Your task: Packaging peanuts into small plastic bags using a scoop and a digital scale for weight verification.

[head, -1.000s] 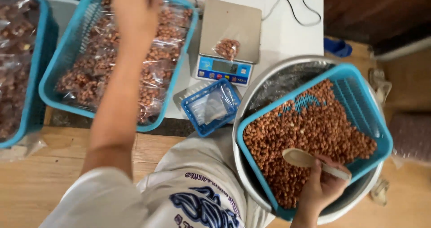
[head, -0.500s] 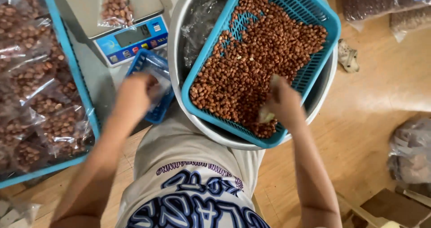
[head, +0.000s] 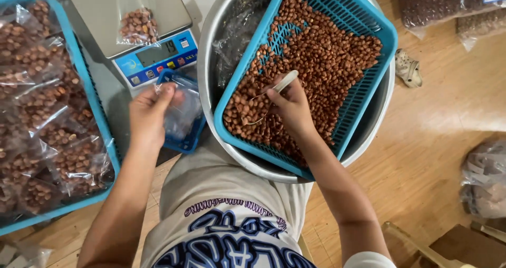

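White spoon (head: pixel 284 82) clamped in right hand (head: pixel 291 108) grip over peanuts (head: pixel 316 62); left hand (head: pixel 149 115) pinching clear bag (head: pixel 182 109).

Metal basin (head: pixel 375 121): its top runs off the upper edge, and its floor is mostly covered by the blue basket (head: pixel 369 20). Spoon (head: pixel 285 81): the bowl is buried among peanuts under the right hand (head: pixel 290 109). Blue tray (head: pixel 79 67) of bagged peanuts: cut off at the left edge. Clear bags (head: pixel 182 109) under the left hand (head: pixel 150 112): count indistinct.
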